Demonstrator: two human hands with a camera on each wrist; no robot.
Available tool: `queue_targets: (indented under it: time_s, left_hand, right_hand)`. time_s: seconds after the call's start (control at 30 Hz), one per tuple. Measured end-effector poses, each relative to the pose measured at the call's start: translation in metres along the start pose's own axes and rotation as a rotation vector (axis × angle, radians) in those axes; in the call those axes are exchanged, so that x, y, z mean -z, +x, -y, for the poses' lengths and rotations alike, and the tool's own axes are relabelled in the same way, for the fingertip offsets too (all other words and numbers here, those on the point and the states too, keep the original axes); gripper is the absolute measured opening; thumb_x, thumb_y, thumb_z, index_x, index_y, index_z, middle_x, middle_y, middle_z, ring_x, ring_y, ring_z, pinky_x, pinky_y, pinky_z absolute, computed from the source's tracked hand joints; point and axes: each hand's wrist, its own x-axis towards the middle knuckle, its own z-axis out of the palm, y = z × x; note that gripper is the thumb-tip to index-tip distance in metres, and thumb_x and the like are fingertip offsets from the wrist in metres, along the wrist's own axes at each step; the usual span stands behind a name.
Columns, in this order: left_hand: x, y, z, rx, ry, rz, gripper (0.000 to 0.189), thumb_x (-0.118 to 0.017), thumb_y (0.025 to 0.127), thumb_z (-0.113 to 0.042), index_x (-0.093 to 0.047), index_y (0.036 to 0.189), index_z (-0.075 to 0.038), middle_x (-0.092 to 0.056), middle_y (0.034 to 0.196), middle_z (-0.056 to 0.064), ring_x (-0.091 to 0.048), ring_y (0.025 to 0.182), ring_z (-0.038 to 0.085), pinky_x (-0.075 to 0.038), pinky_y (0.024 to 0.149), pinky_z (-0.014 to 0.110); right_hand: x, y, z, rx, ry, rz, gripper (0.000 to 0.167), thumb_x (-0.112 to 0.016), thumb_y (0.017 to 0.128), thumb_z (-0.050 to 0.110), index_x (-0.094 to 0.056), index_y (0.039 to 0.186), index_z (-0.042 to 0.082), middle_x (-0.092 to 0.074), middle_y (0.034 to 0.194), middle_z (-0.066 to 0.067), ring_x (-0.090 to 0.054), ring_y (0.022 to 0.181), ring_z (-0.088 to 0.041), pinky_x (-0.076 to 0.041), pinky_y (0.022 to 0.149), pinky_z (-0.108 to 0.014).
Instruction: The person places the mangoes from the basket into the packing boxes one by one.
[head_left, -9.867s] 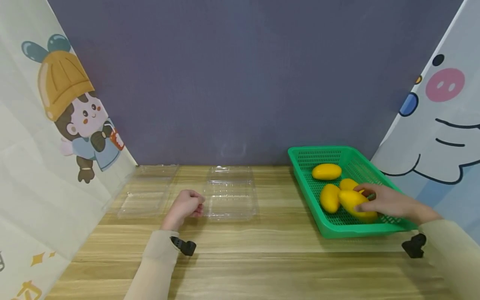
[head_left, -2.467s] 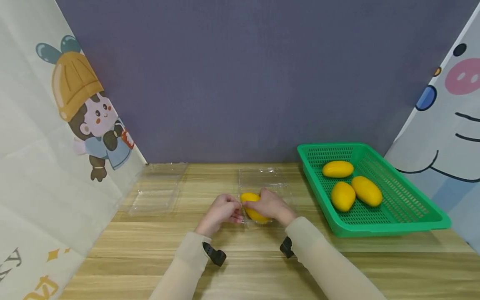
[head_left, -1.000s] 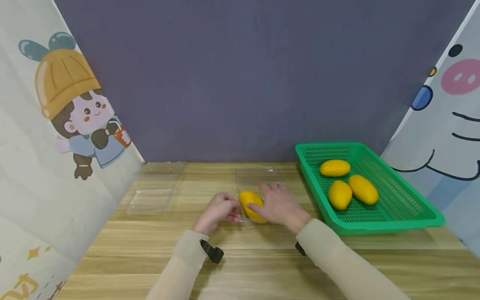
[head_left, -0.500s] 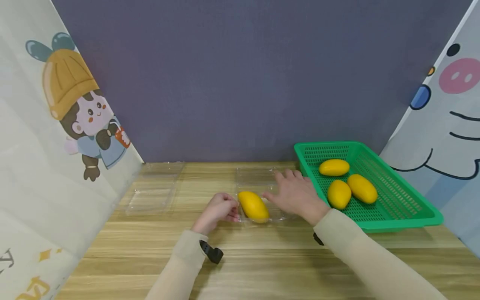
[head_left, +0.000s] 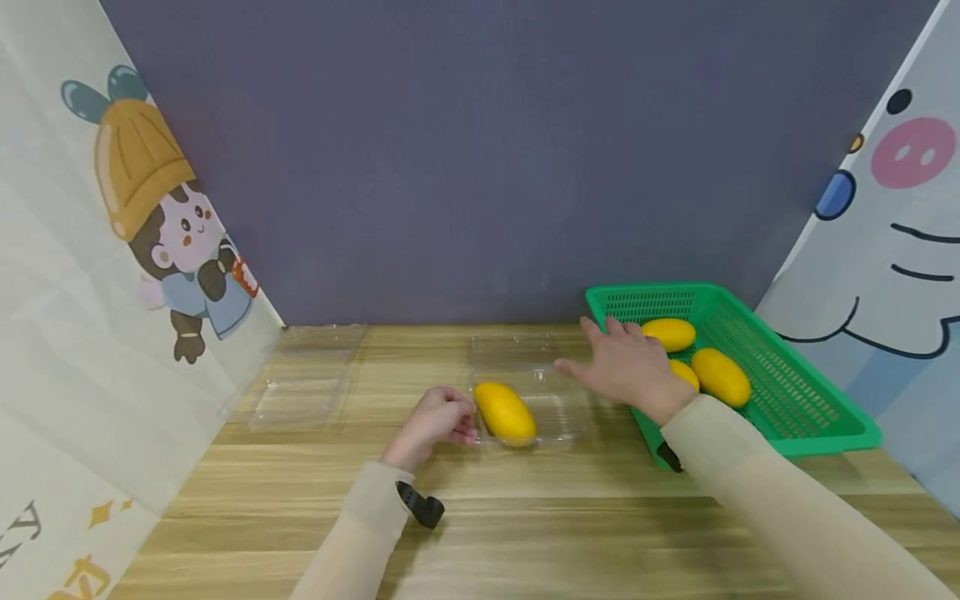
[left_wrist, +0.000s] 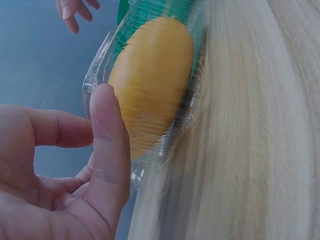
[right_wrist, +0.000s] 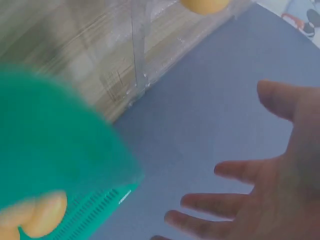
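A yellow mango (head_left: 506,413) lies tilted in the left part of a clear plastic clamshell container (head_left: 557,408), whose lid (head_left: 510,351) lies back. At the container's left side my left hand (head_left: 442,418) pinches its rim between thumb and forefinger; the left wrist view shows the thumb (left_wrist: 107,120) against the clear wall beside the mango. My right hand (head_left: 630,367) holds nothing. Its fingers are spread above the left rim of a green basket (head_left: 821,443), and it partly hides a mango (head_left: 684,375) there.
Two more mangoes, one at the back (head_left: 670,335) and one further right (head_left: 722,377), lie in the basket. A second clear container (head_left: 300,402), also with its lid back, stands at the left. A dark wall (head_left: 450,167) rises behind the table.
Earlier the right hand gripped a mango in the basket, then held it in the container. It has since let go and moved right to the basket. The left hand stays at the container's rim.
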Motion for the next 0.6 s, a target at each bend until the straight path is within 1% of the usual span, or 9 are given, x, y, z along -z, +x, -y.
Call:
queue_targets:
  time_s: [0.1, 0.27, 0.43, 0.6]
  left_hand:
    - [0.000, -0.001, -0.001, 0.000, -0.003, -0.011, 0.011, -0.057, 0.097, -0.004, -0.056, 0.103, 0.006, -0.064, 0.084, 0.023, -0.063, 0.061, 0.020, -0.064, 0.065, 0.038]
    - [0.000, -0.002, -0.002, -0.007, 0.002, -0.023, 0.013, -0.057, 0.098, -0.004, -0.056, 0.104, 0.008, -0.063, 0.081, 0.020, -0.062, 0.060, 0.020, -0.063, 0.063, 0.038]
    - [-0.001, -0.002, -0.002, -0.005, -0.002, -0.017, 0.012, -0.057, 0.098, -0.004, -0.056, 0.103, 0.007, -0.063, 0.082, 0.020, -0.062, 0.060, 0.020, -0.064, 0.064, 0.038]
    - [-0.002, 0.000, 0.000, -0.008, -0.001, -0.016, 0.010, -0.056, 0.097, -0.003, -0.055, 0.101, 0.006, -0.062, 0.080, 0.019, -0.062, 0.060, 0.020, -0.064, 0.064, 0.038]
  right_hand:
    - [0.007, 0.002, -0.006, -0.002, 0.035, 0.022, 0.095, -0.041, 0.096, 0.073, -0.026, 0.160, 0.005, -0.026, 0.158, -0.035, -0.024, 0.141, -0.060, -0.031, 0.106, -0.077]
    - [0.018, 0.005, -0.014, 0.009, 0.089, 0.045, 0.100, -0.038, 0.095, 0.076, -0.023, 0.160, 0.002, -0.025, 0.158, -0.036, -0.023, 0.140, -0.062, -0.028, 0.109, -0.076]
    - [0.026, 0.009, -0.027, -0.032, 0.062, 0.063, 0.104, -0.034, 0.094, 0.080, -0.021, 0.160, 0.002, -0.023, 0.156, -0.039, -0.020, 0.138, -0.066, -0.027, 0.105, -0.080]
    - [0.029, 0.016, -0.041, -0.058, 0.066, 0.083, 0.103, -0.036, 0.095, 0.077, -0.019, 0.160, -0.001, -0.019, 0.156, -0.042, -0.016, 0.139, -0.067, -0.026, 0.106, -0.079]
